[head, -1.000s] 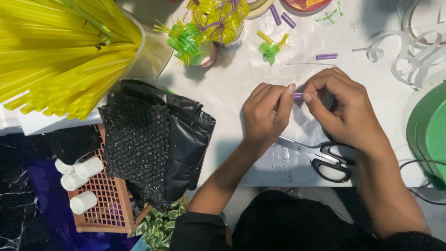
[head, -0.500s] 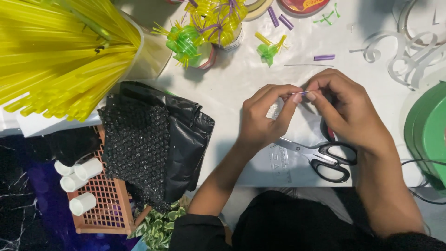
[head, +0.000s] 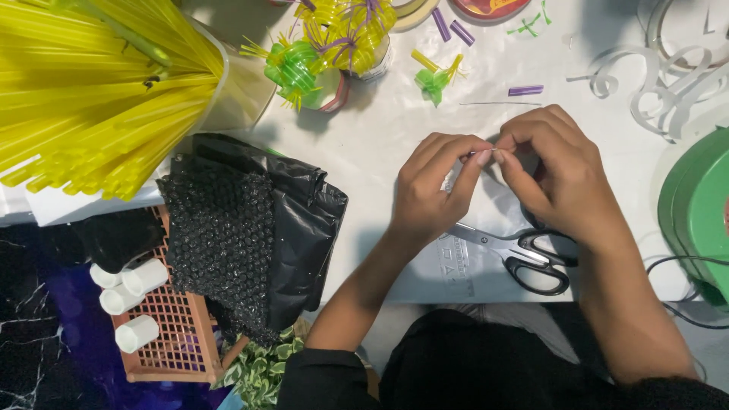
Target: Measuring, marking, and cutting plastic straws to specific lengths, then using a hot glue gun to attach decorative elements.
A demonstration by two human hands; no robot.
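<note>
My left hand (head: 433, 193) and my right hand (head: 562, 171) meet fingertip to fingertip over a white table (head: 380, 129). Between thumbs and forefingers they pinch a tiny thin piece (head: 490, 151); most of it is hidden by the fingers and its kind is unclear. Black-handled scissors (head: 531, 254) lie just below the hands on a clear plastic bag (head: 448, 269). A short purple straw piece (head: 525, 90) and a thin wire (head: 497, 103) lie just beyond my right hand.
A cup of long yellow straws (head: 91, 91) fills the top left. Green and yellow straw flowers (head: 292, 68) sit at the top. Black bubble wrap (head: 243, 235) drapes over an orange basket (head: 175, 342) with white tubes (head: 129, 281). A green round object (head: 702, 212) is on the right.
Both hands have stayed together and shifted slightly. The purple bit seen between the fingers a second ago is now hidden, and only a thin sliver shows.
</note>
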